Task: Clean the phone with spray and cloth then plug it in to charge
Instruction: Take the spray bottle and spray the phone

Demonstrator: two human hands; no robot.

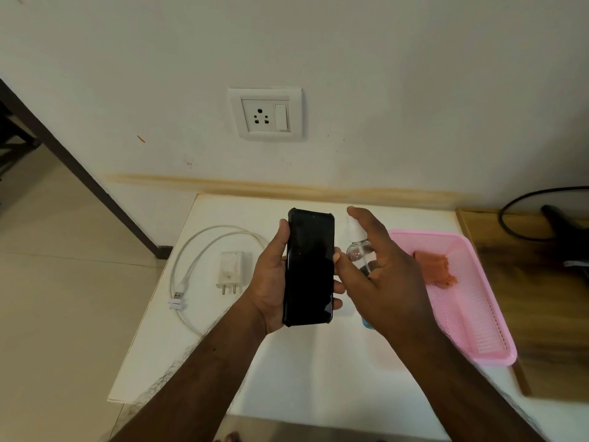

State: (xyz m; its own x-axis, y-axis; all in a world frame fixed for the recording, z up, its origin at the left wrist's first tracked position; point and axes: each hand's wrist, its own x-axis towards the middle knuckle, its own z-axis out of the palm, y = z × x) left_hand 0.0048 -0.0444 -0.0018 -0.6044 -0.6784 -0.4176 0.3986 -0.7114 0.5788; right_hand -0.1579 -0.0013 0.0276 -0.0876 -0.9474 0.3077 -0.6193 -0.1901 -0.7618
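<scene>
My left hand grips a black phone in a dark case, screen up, above the white table. My right hand holds a clear spray bottle with a white nozzle just right of the phone, forefinger resting on top of the nozzle. An orange cloth lies in a pink basket at the right. A white charger adapter and a white USB cable lie on the table's left side. A white wall socket with a switch sits above the table.
A wooden surface adjoins the table on the right, with a black cable and a dark object on it. Tiled floor and a dark door frame lie to the left.
</scene>
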